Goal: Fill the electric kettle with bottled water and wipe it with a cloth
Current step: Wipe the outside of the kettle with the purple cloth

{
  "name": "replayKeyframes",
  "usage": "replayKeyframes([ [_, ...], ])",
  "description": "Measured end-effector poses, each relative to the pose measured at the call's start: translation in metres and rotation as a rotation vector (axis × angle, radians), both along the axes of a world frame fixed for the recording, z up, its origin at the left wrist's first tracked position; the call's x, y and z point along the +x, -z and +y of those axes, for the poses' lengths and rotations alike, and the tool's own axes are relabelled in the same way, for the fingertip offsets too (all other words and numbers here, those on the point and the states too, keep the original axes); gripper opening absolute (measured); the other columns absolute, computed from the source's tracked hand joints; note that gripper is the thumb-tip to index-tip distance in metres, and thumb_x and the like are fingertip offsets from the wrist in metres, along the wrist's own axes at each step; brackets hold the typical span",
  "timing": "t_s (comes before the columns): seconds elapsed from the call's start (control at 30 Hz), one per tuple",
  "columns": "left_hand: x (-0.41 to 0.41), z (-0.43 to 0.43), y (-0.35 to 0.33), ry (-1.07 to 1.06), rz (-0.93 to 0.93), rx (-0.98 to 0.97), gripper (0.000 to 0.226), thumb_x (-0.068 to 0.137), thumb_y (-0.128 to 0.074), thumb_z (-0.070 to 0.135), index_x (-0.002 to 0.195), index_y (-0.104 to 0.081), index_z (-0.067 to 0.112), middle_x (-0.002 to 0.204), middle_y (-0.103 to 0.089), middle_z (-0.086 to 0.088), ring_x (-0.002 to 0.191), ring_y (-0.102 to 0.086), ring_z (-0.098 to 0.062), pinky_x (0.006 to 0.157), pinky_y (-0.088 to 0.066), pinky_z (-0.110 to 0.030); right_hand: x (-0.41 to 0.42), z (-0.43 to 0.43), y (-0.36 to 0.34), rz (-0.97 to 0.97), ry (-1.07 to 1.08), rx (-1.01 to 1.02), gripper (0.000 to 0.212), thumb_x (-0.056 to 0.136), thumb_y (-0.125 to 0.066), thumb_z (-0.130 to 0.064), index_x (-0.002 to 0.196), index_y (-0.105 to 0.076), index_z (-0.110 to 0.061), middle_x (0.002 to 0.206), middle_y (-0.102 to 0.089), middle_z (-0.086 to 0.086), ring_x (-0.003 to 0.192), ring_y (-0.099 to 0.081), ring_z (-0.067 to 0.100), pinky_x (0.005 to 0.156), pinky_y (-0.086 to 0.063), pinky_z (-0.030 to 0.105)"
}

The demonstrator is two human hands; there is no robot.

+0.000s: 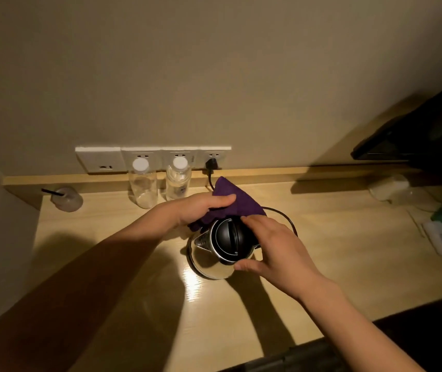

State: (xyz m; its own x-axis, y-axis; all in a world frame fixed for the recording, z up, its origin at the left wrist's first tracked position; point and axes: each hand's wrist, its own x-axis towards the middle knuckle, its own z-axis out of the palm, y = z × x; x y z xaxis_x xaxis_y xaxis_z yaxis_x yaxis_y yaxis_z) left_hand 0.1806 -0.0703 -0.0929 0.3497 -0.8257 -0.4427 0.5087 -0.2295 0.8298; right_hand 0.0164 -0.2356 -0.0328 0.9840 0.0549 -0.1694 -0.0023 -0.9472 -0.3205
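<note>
A shiny steel electric kettle (209, 260) with a closed black lid stands in the middle of the wooden desk (335, 253). My right hand (273, 245) wraps around the kettle's right side, where the handle is hidden. My left hand (201, 208) grips a purple cloth (234, 201) against the kettle's far upper side. Two clear water bottles with white caps stand by the wall: the left bottle (143, 183) looks empty, and the right bottle (178, 181) shows no clear water level.
A white socket strip (101, 159) runs along the wall, with the kettle's black plug (210, 165) in its right end and the cord curling behind the kettle. A clear cup with a black straw (66, 198) stands far left. A dark screen (415, 135) and clutter fill the right.
</note>
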Motion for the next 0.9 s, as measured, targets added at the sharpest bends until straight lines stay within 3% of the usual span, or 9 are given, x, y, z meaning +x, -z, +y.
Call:
replayKeyframes([
  [0.1, -0.002, -0.003, 0.02, -0.066, 0.034, 0.012, 0.044, 0.091, -0.056, 0.047, 0.11, -0.073, 0.011, 0.107, -0.077, -0.011, 0.096, -0.073, -0.022, 0.09, -0.057, -0.031, 0.001, 0.002, 0.002, 0.0, 0.003, 0.004, 0.092, 0.076, -0.086, -0.053, 0.152, -0.048, -0.018, 0.149, -0.057, 0.001, 0.137, -0.051, 0.022, 0.108, -0.035, 0.027],
  [0.2, -0.001, -0.003, 0.043, -0.148, 0.027, 0.098, 0.045, 0.094, -0.059, 0.049, 0.107, -0.074, 0.009, 0.105, -0.077, -0.016, 0.092, -0.073, -0.026, 0.092, -0.056, -0.04, 0.0, 0.001, 0.003, 0.003, -0.014, -0.007, 0.088, 0.079, -0.084, -0.053, 0.151, -0.049, -0.016, 0.148, -0.058, 0.002, 0.136, -0.051, 0.023, 0.104, -0.036, 0.027],
  [0.3, -0.004, -0.002, 0.057, -0.195, 0.082, 0.156, 0.051, 0.1, -0.055, 0.044, 0.12, -0.07, -0.001, 0.122, -0.068, -0.034, 0.102, -0.068, -0.038, 0.109, -0.046, -0.052, -0.001, 0.0, 0.004, 0.015, -0.015, -0.015, 0.087, 0.082, -0.081, -0.056, 0.153, -0.047, -0.016, 0.15, -0.056, 0.002, 0.138, -0.049, 0.022, 0.105, -0.038, 0.028],
  [0.37, -0.007, -0.001, 0.057, -0.213, 0.087, 0.157, 0.052, 0.1, -0.055, 0.043, 0.122, -0.069, -0.002, 0.128, -0.065, -0.034, 0.106, -0.066, -0.04, 0.11, -0.046, -0.053, -0.002, 0.001, 0.002, 0.019, -0.012, -0.02, 0.087, 0.083, -0.079, -0.058, 0.152, -0.048, -0.016, 0.149, -0.057, 0.002, 0.138, -0.05, 0.023, 0.105, -0.043, 0.032],
  [0.5, -0.013, 0.005, 0.041, -0.237, 0.099, 0.067, 0.036, 0.093, -0.06, 0.046, 0.099, -0.082, 0.017, 0.108, -0.079, -0.016, 0.092, -0.077, -0.027, 0.079, -0.061, -0.034, -0.004, 0.005, -0.001, 0.001, 0.014, -0.036, 0.086, 0.082, -0.077, -0.059, 0.15, -0.05, -0.014, 0.146, -0.06, 0.004, 0.135, -0.054, 0.026, 0.103, -0.047, 0.036],
  [0.63, -0.027, 0.014, 0.033, -0.317, 0.118, -0.052, 0.049, 0.083, -0.068, 0.048, 0.113, -0.074, 0.01, 0.112, -0.077, -0.019, 0.101, -0.074, -0.033, 0.088, -0.06, -0.04, -0.008, 0.015, 0.002, 0.001, 0.096, -0.066, 0.089, 0.082, -0.076, -0.061, 0.153, -0.046, -0.016, 0.15, -0.057, 0.002, 0.138, -0.051, 0.025, 0.107, -0.046, 0.037],
  [0.73, -0.032, 0.015, 0.037, -0.352, 0.088, -0.072, 0.038, 0.091, -0.06, 0.048, 0.105, -0.081, 0.019, 0.109, -0.079, -0.014, 0.102, -0.075, -0.028, 0.086, -0.06, -0.034, -0.011, 0.025, 0.005, -0.02, 0.161, -0.073, 0.086, 0.081, -0.077, -0.061, 0.149, -0.049, -0.017, 0.143, -0.061, 0.001, 0.131, -0.056, 0.025, 0.1, -0.049, 0.036],
  [0.8, -0.032, 0.015, 0.041, -0.388, 0.097, -0.037, 0.039, 0.094, -0.055, 0.049, 0.102, -0.082, 0.022, 0.102, -0.08, -0.01, 0.094, -0.077, -0.023, 0.078, -0.059, -0.028, -0.013, 0.03, 0.007, -0.03, 0.193, -0.094, 0.084, 0.081, -0.076, -0.062, 0.148, -0.05, -0.017, 0.139, -0.062, 0.001, 0.126, -0.057, 0.025, 0.095, -0.049, 0.035],
  [0.9, -0.034, 0.018, 0.049, -0.45, 0.127, 0.033, 0.044, 0.091, -0.058, 0.055, 0.087, -0.084, 0.02, 0.076, -0.077, -0.005, 0.065, -0.072, -0.019, 0.059, -0.054, -0.027, -0.016, 0.037, 0.009, -0.043, 0.238, -0.116, 0.081, 0.081, -0.073, -0.065, 0.145, -0.05, -0.02, 0.132, -0.064, -0.002, 0.119, -0.058, 0.022, 0.09, -0.048, 0.033],
])
